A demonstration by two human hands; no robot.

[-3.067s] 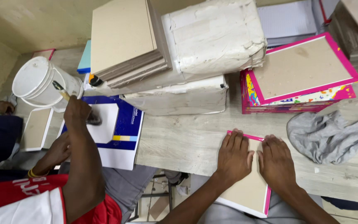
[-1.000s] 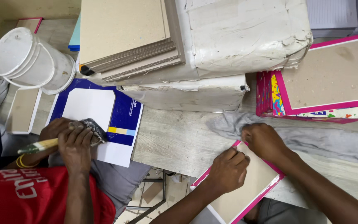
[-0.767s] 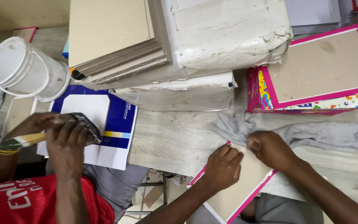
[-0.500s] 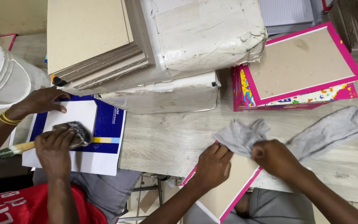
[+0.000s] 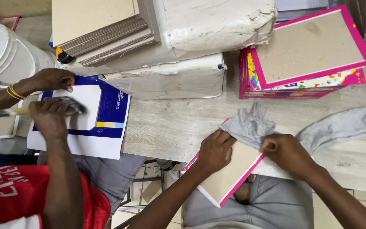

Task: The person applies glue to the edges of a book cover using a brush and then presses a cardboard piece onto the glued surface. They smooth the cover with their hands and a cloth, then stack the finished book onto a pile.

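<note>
Pale wood-grain counter (image 5: 170, 127), its near edge carrying a pink-edged board (image 5: 229, 174) that overhangs toward the person's lap. Left hand (image 5: 214, 150) presses flat on the board; right hand (image 5: 286, 152) is closed on a grey cloth (image 5: 250, 125) lying across the board's top corner. Nearby, at the counter's left end, a co-worker's hands (image 5: 49, 114) w/ a brush work over a blue-and-white sheet (image 5: 106, 123).

Pink-edged board (image 5: 229, 176) overhanging table edge, grey cloth (image 5: 250, 125) atop.
</note>
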